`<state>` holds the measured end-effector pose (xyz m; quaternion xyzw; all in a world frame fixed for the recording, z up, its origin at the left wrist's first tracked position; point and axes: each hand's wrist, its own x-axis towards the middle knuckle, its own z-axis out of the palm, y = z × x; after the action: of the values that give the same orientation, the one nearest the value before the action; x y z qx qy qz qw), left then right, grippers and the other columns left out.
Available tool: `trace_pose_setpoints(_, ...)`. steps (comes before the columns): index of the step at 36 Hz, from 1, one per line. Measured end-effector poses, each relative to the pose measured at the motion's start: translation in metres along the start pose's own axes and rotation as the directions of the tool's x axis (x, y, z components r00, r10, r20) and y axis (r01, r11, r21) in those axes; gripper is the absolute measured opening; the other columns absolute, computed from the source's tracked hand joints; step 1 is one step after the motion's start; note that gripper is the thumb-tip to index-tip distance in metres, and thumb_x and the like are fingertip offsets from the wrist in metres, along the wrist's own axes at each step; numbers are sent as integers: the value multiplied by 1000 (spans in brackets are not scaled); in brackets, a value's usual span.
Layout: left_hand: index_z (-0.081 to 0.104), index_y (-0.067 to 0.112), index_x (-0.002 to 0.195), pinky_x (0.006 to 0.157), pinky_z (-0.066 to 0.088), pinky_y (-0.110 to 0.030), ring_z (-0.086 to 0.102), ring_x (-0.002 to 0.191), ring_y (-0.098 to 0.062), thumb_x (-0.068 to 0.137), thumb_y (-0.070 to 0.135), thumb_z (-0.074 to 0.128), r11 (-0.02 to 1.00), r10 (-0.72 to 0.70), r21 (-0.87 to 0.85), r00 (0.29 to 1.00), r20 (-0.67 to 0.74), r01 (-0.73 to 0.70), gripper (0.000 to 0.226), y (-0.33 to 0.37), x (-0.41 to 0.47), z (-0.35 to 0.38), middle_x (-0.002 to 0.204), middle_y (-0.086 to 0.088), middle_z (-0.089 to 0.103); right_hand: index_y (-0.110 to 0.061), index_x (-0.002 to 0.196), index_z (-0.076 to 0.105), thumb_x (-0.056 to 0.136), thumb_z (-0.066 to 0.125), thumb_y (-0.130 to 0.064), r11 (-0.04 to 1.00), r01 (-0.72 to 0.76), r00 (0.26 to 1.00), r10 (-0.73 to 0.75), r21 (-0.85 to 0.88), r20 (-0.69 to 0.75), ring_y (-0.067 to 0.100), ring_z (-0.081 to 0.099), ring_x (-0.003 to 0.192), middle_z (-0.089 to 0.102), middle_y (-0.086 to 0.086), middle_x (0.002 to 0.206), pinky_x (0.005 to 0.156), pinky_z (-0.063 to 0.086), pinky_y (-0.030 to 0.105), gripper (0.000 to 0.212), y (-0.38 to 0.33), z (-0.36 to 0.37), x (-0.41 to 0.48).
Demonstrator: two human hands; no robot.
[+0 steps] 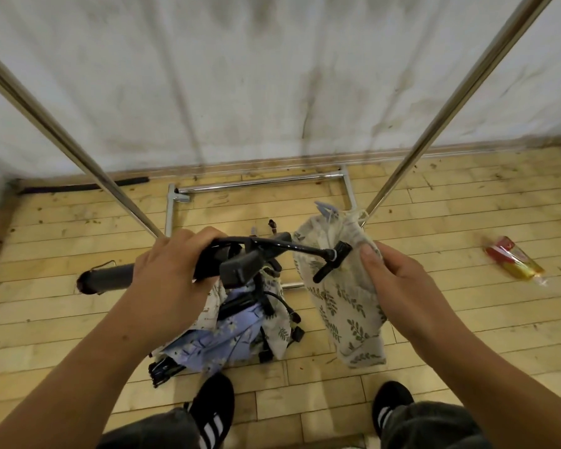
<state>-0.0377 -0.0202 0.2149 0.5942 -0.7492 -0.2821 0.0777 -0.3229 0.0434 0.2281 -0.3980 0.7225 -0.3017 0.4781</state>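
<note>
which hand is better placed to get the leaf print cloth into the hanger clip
Probably right: the right hand pinches the leaf-print cloth beside the end clip, while the left hand is busy gripping the black hanger.

Wood-plank floor, pale, scuffed. Along the wall edge: chrome rack base. Mid-floor, just in front of it — pile of floral cloth and black hangers. Far right, well apart: red-yellow wrapper. Near edge — black left shoe, black right shoe.

No legible text, print on the red-and-yellow wrapper too blurred to read
</note>
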Motion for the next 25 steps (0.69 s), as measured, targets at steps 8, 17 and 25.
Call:
trace_pose_setpoints(8, 46, 57, 109, 101, 30, -42, 37, 103, -11, 89, 3, 63, 997, 23, 73, 1000, 1, -23, 60, 10, -2, -1, 102, 25, 49, -47, 106, 71, 107, 40, -48, 998, 33, 999, -32, -51, 12, 3, 73, 83, 78, -12, 94, 72, 60, 30, 32, 3, 1, 1)
trace_pose_setpoints(17, 43, 53, 121, 88, 52, -65, 59, 90, -33, 93, 6, 67, 977, -213, -55, 970, -117, 207, 60, -12, 3, -21, 99, 10, 55, -44, 104, 73, 108, 43, -41, 1000, 25, 999, -25, -18, -28, -1, 73, 81, 77, -20, 91, 74, 59, 32, 30, 5, -3, 3)
trace_pose_setpoints(25, 44, 52, 122, 88, 52, -65, 61, 93, -36, 93, 10, 66, 959, -277, -126, 935, -223, 255, 56, -14, 5, -23, 101, 6, 55, -45, 109, 72, 107, 43, -44, 1000, 22, 998, -23, -17, -51, 5, 73, 90, 77, -19, 95, 87, 61, 44, 29, 9, -3, 6)
